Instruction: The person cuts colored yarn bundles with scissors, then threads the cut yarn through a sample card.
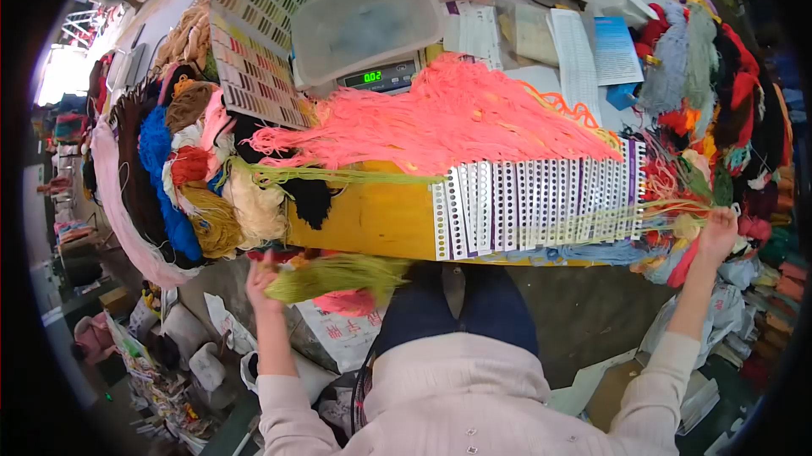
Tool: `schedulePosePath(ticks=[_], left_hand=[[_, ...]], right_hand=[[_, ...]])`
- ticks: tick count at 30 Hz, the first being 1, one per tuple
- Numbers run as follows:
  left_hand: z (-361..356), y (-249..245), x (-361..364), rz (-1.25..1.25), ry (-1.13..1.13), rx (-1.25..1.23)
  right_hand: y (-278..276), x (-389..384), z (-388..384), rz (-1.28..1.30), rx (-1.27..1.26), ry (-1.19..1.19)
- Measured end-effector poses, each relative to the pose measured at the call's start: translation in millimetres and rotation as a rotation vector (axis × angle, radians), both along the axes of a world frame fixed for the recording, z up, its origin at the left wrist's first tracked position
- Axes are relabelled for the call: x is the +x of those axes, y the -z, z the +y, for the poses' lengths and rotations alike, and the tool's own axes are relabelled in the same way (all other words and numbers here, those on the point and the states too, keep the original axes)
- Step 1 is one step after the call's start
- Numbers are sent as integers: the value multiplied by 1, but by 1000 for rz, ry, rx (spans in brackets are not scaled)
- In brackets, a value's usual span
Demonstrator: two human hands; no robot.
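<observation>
My left hand (264,285) is at the table's front left edge, its fingers closed on a hank of olive-green embroidery thread (338,277) that hangs toward my lap. Far to the right, my right hand (719,234) pinches the end of some thin green strands (605,224). Those strands stretch leftward over a row of white punched thread cards (541,206). Another thin bundle of green thread (355,175) lies across the yellow tabletop (372,217). Behind it spreads a big heap of coral-pink thread (440,118).
A digital scale (378,77) reading 0.02 carries a clear plastic tub (368,29). Colour shade charts (262,58) stand around it. Skeins of many colours hang at the left (156,177) and right (702,50) ends. Papers (575,58) lie at the back.
</observation>
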State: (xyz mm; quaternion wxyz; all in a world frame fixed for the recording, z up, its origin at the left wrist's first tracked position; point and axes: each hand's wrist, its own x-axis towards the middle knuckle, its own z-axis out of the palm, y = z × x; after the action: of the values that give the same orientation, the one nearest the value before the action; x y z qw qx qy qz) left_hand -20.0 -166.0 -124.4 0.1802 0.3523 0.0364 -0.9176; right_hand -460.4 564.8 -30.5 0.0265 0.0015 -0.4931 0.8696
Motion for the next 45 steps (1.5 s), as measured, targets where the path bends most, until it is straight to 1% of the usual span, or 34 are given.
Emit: schedulePosePath(ticks=[1, 2, 3, 4, 5, 6, 7, 8, 9, 11, 12, 13, 15, 18, 19, 20, 22, 23, 26, 28, 31, 34, 37, 40, 42, 43, 45], left_hand=[[9, 28, -7, 136, 49, 153], [26, 54, -26, 55, 167, 125], [44, 80, -46, -18, 286, 102], [69, 87, -77, -182, 379, -17], [94, 93, -109, -349, 488, -121], [118, 83, -149, -370, 515, -146], [142, 73, -188, -391, 544, -172], [153, 81, -210, -391, 575, -211], [162, 102, -222, -352, 687, -289], [186, 129, -247, -398, 831, -444], [199, 132, -260, -480, 860, -523], [206, 136, -267, -479, 908, -591], [216, 142, -274, -469, 999, -727], [213, 136, -267, -465, 1368, -1232], [215, 144, -260, -440, 1256, -1304], [216, 140, -261, -412, 1147, -1376], [214, 128, -263, -387, 1092, -1005], [212, 122, -267, -391, 1095, -981], [210, 122, -273, -385, 1103, -924], [215, 131, -273, -352, 1100, -922], [220, 135, -275, -384, 1069, -1011], [202, 129, -265, -499, 1014, -571], [179, 108, -249, -35, 757, -52], [175, 114, -245, 214, 804, 16], [191, 127, -264, -59, 1078, -304], [195, 127, -268, -161, 1163, -474], [201, 122, -275, -348, 1308, -797]], right_hand=[[9, 10, -59, -63, 197, 38], [7, 23, -143, -131, 392, 65], [48, 35, -174, -147, 543, -69], [90, 47, -205, -140, 698, -204], [106, 61, -248, -225, 771, -284], [123, 75, -291, -303, 847, -372], [147, 86, -319, -289, 916, -433], [172, 95, -342, -212, 988, -455], [194, 102, -362, -96, 1061, -444], [223, 111, -387, 102, 1183, -402], [228, 113, -394, 168, 1227, -385], [230, 116, -398, 223, 1266, -393], [234, 117, -395, 285, 1263, -383], [229, 116, -390, 353, 1237, -351], [227, 115, -388, 373, 1225, -333], [226, 116, -389, 407, 1279, -390], [222, 123, -394, 482, 1383, -506], [219, 125, -393, 523, 1435, -546], [217, 124, -391, 520, 1374, -593], [222, 122, -386, 468, 1236, -588], [228, 120, -386, 340, 1112, -583], [224, 118, -388, 246, 1108, -608], [228, 118, -387, 313, 1102, -550], [229, 116, -386, 268, 973, -557], [231, 117, -384, 62, 808, -576], [233, 116, -384, -37, 727, -584], [235, 115, -389, 50, 850, -551]])
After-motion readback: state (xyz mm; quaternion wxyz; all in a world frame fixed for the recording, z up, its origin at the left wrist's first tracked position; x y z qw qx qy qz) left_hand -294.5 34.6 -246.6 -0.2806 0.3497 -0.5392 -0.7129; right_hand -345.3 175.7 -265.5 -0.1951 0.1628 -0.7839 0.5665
